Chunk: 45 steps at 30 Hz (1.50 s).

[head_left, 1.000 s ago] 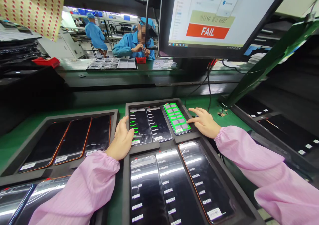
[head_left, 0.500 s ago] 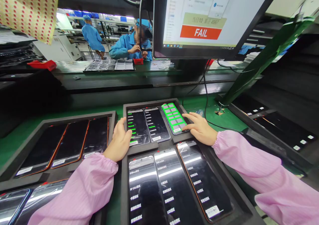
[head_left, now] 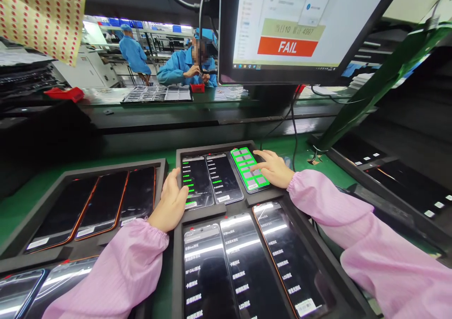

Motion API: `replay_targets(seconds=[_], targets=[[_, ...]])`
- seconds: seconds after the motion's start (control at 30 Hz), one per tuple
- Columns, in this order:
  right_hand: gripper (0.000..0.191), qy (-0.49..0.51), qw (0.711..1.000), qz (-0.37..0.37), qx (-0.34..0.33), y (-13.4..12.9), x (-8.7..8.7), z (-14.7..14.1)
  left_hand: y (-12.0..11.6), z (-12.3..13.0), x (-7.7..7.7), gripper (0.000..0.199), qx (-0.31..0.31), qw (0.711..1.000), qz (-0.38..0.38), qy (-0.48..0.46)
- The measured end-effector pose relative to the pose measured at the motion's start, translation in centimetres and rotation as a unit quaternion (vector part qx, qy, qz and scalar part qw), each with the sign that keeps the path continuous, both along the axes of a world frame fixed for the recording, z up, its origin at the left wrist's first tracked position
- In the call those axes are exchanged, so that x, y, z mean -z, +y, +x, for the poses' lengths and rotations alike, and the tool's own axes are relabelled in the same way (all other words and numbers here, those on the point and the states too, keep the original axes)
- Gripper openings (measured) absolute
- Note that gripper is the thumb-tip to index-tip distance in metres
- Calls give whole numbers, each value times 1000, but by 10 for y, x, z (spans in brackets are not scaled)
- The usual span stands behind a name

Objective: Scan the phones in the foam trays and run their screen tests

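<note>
My right hand (head_left: 272, 168) reaches over a phone (head_left: 243, 159) at the back right of the black foam tray (head_left: 226, 209). One finger lies on its screen, which shows grey blocks on green; the other fingers are spread and hold nothing. At the tray's left edge rests my left hand (head_left: 173, 199), fingers apart, the thumb by the leftmost back phone (head_left: 193, 180). Between them lies another phone (head_left: 225, 177) with a list in white and green. Several larger phones, among them one with an orange edge (head_left: 289, 257), fill the tray's front row with white lists showing.
A second foam tray (head_left: 160, 168) with dark, orange-edged phones stands on the left. Above hangs a monitor (head_left: 282, 76) reading FAIL. A green post (head_left: 384, 74) slants at the right, near a cable (head_left: 294, 130). Across the bench a person in blue (head_left: 176, 67) works with both hands.
My right hand has slid up and left across the green-and-grey screen, its finger now nearer the middle. The left hand stays at the tray's edge. The view has shifted slightly.
</note>
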State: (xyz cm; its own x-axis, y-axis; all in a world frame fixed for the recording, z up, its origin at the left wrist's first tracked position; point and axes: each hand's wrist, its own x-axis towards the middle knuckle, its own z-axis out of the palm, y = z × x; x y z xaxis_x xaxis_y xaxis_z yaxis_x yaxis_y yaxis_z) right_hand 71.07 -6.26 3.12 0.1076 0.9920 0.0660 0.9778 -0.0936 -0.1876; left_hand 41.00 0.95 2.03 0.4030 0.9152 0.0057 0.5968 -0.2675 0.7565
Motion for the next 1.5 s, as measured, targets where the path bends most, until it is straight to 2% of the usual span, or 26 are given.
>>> replay_targets(seconds=[0.4,0.67,1.13,1.3,1.5], targets=[[45,13,999,-14,41,43,-7,2,-1,-2,4,58,-4,1000,2,-31],[42,3,998,-32,61,67,-10,0,-3,0,0,58,-11,1000,-7,-6],[41,-20,995,-54,80,78,-13,-18,1,-3,7,57,-3,1000,-8,-16],[40,-18,995,-70,63,81,-16,-27,0,-2,5,57,-2,1000,-7,-3],[39,-25,998,-44,29,71,-13,-31,-1,-1,3,57,-1,1000,-11,-2]])
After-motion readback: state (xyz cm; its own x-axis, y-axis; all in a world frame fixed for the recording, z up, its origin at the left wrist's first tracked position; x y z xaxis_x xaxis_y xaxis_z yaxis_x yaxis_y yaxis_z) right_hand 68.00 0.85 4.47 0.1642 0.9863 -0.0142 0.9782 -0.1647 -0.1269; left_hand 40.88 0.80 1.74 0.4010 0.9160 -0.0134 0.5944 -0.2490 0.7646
